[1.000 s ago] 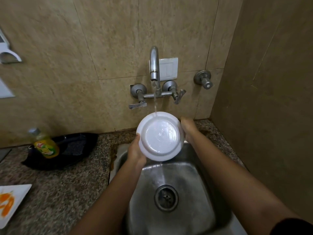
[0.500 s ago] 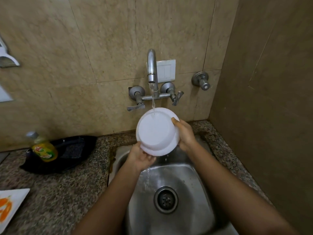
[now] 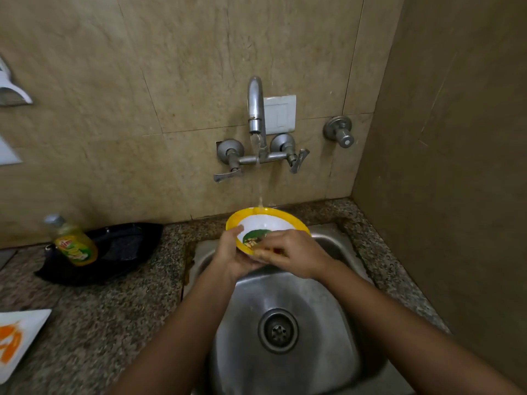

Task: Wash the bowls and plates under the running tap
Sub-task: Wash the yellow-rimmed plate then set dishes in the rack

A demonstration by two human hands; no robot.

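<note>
Running from the tap, a thin stream of water lands on the far rim of a yellow-rimmed bowl, which is held over the back edge of the steel sink, directly below the tap. The bowl is gripped at its left side by the left hand, thumb over the rim. The right hand is laid across the bowl's near rim with fingers curled; whether anything is pinched in them cannot be told. Left of the sink, a dish-soap bottle is seen against a black tray, and a white plate with orange smears lies on the granite counter.
</note>
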